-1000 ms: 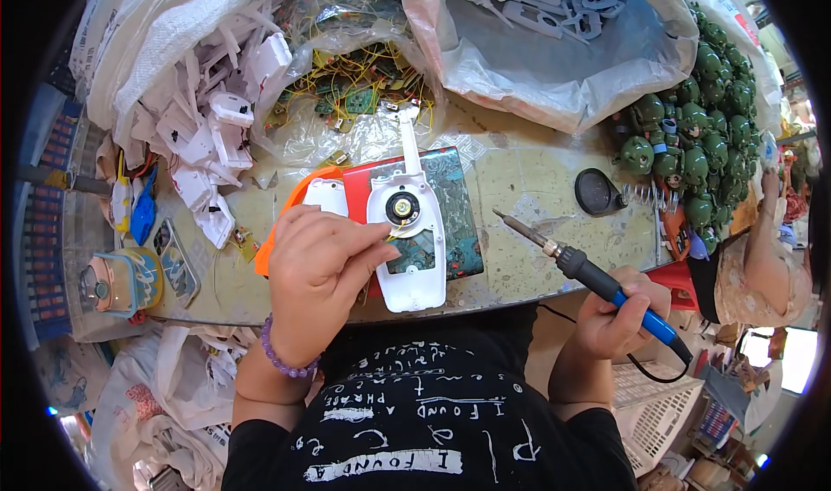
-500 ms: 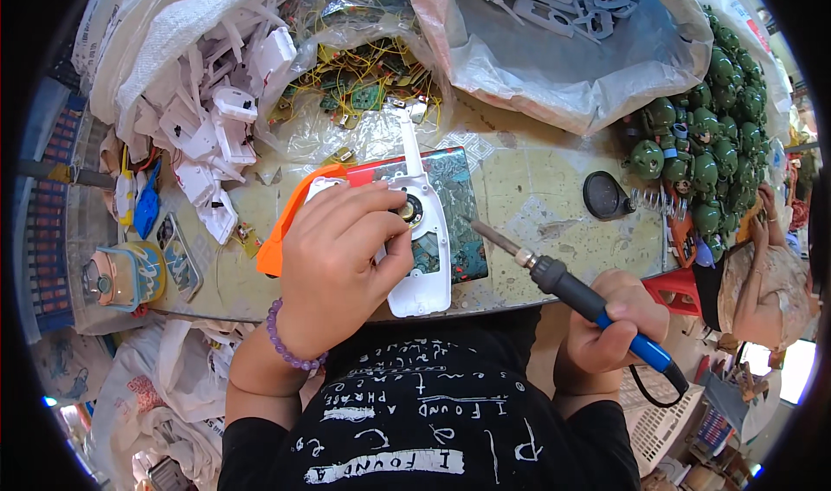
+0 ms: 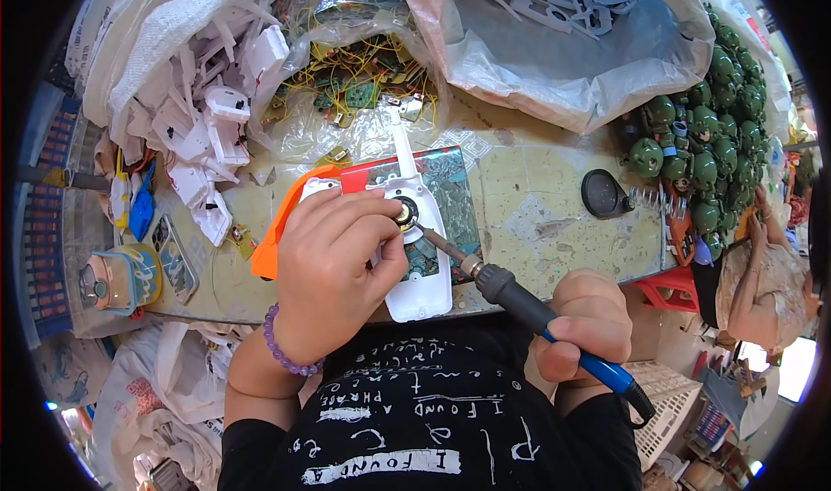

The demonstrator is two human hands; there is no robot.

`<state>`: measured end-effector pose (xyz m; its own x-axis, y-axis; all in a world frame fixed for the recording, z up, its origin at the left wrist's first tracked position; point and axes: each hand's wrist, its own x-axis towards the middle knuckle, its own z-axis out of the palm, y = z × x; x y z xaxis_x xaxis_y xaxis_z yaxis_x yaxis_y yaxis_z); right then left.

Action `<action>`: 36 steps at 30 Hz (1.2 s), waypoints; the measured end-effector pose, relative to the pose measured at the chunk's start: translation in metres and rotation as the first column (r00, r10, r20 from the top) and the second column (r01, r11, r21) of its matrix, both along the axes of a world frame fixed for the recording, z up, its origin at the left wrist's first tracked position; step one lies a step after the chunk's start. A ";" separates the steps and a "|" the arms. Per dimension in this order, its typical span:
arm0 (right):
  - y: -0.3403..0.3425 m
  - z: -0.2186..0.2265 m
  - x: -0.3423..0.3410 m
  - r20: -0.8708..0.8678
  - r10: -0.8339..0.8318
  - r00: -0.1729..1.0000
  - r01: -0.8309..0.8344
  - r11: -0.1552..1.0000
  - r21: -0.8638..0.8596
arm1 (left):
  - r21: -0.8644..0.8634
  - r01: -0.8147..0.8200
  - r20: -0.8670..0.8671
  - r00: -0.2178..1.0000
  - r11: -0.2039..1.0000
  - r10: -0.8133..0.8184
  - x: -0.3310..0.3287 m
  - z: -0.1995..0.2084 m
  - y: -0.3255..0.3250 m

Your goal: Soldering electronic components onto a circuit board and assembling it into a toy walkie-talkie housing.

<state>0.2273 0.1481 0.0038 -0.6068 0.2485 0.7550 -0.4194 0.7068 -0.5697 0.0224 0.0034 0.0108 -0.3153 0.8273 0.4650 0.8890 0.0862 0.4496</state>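
Observation:
In my right hand (image 3: 593,322) is a soldering iron (image 3: 506,294) with a dark grip and blue handle. Its tip meets the rim of a small round speaker (image 3: 410,223), or ends just above it; which one I cannot tell. The speaker sits in a white plastic housing (image 3: 421,297) with a long narrow neck. My left hand (image 3: 342,244) lies over the housing's left side, thumb and fingertips pinched beside the speaker; what they hold is hidden. Under the housing is a flat red-edged piece with a dark green pattern (image 3: 464,201). An orange plastic part (image 3: 281,231) shows left of my hand.
White plastic parts (image 3: 227,136) spill from a sack at left. Behind lie wired circuit boards (image 3: 359,93) in clear plastic and an open white sack (image 3: 571,93). At right are a black round dish (image 3: 602,192), a metal coil (image 3: 645,199) and green figures (image 3: 705,136). Another person (image 3: 769,275) sits far right.
My right hand has brought the soldering iron left, so its tip is now at the speaker. My left hand has hardly shifted on the housing.

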 end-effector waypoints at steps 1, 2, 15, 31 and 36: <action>0.000 0.000 0.000 -0.003 0.001 1.000 -0.001 1.000 0.006 | -0.004 0.000 -0.012 1.000 1.000 0.000 0.000 0.000 0.000; 0.000 0.000 -0.001 -0.005 -0.010 1.000 0.011 1.000 0.024 | -0.007 0.000 -0.018 1.000 1.000 0.000 0.000 0.000 0.000; 0.002 0.024 -0.013 0.028 0.058 0.998 -0.062 0.984 0.168 | -0.023 -0.008 -0.021 1.000 1.000 0.008 0.002 -0.001 -0.001; 0.025 -0.019 0.026 -0.137 -0.662 0.737 0.428 0.613 -0.664 | -0.034 -0.015 -0.008 1.000 0.999 0.015 0.001 0.000 -0.002; 0.089 0.010 0.121 -0.219 -0.827 0.517 0.502 0.501 -0.705 | -0.022 -0.011 0.018 1.000 1.000 0.011 0.007 0.004 0.002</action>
<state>0.3483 0.2372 0.0138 0.3341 0.8189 0.4666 -0.2573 0.5555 -0.7907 0.0291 0.0056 0.0144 -0.3327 0.8335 0.4410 0.8799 0.1061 0.4632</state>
